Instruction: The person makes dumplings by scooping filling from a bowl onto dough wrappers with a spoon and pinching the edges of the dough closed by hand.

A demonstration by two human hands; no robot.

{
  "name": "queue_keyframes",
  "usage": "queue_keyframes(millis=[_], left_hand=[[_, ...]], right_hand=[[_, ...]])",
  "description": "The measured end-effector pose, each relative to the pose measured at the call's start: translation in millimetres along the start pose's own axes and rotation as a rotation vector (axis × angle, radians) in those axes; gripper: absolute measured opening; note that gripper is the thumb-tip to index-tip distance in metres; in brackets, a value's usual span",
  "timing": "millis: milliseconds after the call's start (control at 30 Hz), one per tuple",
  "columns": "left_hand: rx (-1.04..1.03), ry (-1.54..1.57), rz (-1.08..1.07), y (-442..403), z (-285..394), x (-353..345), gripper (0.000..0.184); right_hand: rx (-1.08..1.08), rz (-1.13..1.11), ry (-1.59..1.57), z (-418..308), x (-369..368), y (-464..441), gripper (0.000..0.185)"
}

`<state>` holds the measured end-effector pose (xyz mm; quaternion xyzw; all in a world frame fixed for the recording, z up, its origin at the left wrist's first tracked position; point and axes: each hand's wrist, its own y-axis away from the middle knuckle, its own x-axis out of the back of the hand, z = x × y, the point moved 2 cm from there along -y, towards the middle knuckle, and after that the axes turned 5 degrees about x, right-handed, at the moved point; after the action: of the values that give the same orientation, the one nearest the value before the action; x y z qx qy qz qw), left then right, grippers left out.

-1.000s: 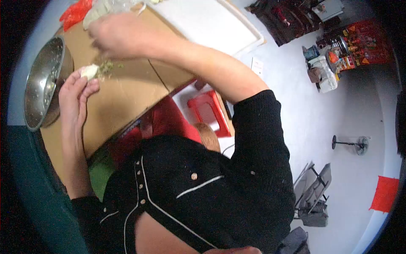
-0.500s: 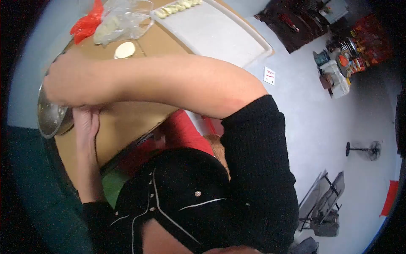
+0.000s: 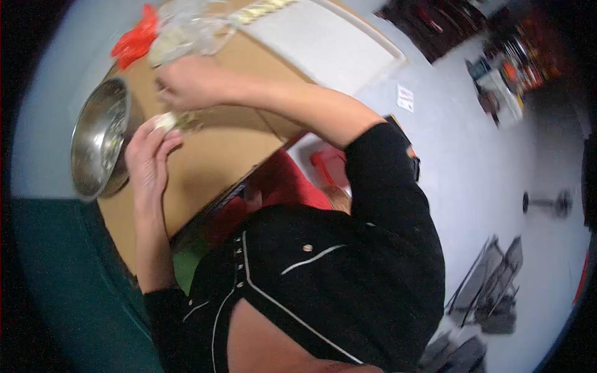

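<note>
Small pale piece of dough (image 3: 164, 122): we see it pinched in the fingertips of the left hand (image 3: 149, 148), over the left part of the tan table (image 3: 205, 161). Going from the left, we first meet a round, shiny stainless-steel bowl (image 3: 83, 155) with pale bits on its inner wall, just left of that hand. At the far left lies a crumpled bright-red plastic bag (image 3: 134, 40). The left fingers are closed around the dough, which sticks out past their tips. Just right of it we make out a crumbly greenish-brown patch (image 3: 190, 121), blurred. Farther off, the right hand (image 3: 189, 82) hangs near the dough with its fingers curled; we cannot tell whether they hold anything. Beyond it lies a clear, wrinkled plastic bag (image 3: 189, 31). To its right, at the far side, we see a pale dumpling row (image 3: 266, 10) along the left end of a white rectangular tray (image 3: 323, 46). Farther right come a red plastic stool (image 3: 329, 163) and a white card (image 3: 405, 97).
</note>
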<state>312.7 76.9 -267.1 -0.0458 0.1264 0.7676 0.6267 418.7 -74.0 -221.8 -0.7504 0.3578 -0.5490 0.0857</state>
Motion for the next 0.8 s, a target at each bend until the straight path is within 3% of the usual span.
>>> queue_keyframes(millis=[300, 800], left_hand=[[-0.039, 0.073, -0.137, -6.8, -5.0, 8.7, 0.023], [-0.038, 0.039, -0.068, -10.1, -6.3, 15.0, 0.025]], right_hand=[[0.115, 0.008, 0.010, -10.4, -5.5, -5.1, 0.021], [0.032, 0.024, -0.048, -1.5, -25.4, 2.9, 0.022]])
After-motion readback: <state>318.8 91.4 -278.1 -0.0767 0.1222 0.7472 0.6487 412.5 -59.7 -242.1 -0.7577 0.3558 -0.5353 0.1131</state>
